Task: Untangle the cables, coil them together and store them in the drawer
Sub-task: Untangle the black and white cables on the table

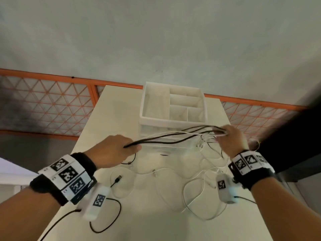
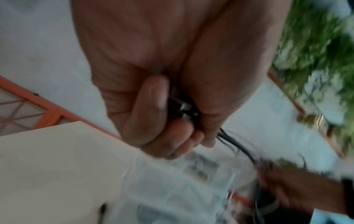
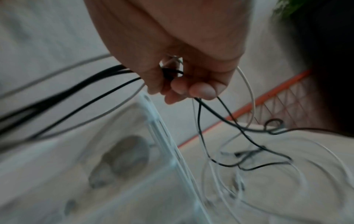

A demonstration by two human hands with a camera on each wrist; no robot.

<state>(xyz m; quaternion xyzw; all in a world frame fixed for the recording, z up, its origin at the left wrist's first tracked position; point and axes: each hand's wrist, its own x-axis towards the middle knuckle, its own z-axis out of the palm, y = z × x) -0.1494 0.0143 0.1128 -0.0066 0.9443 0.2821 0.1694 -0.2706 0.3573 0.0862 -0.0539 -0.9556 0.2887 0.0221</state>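
Several black and white cables (image 1: 173, 135) stretch in the air between my two hands, above the table. My left hand (image 1: 114, 150) grips one end of the bundle, with plug ends (image 2: 184, 109) caught between thumb and curled fingers. My right hand (image 1: 231, 138) holds the other end of the cables (image 3: 95, 94) in a closed fist. Loose loops (image 3: 249, 151) hang from it onto the table. More white cable (image 1: 173, 185) and a black USB plug (image 1: 118, 179) lie on the tabletop. The white drawer unit (image 1: 173, 119) stands behind the hands.
The unit's top is an open tray with dividers (image 1: 184, 105). The cream table (image 1: 107, 108) is narrow, with edges close on both sides. An orange lattice fence (image 1: 52, 101) runs behind it. A dark object (image 1: 295, 145) stands at the right.
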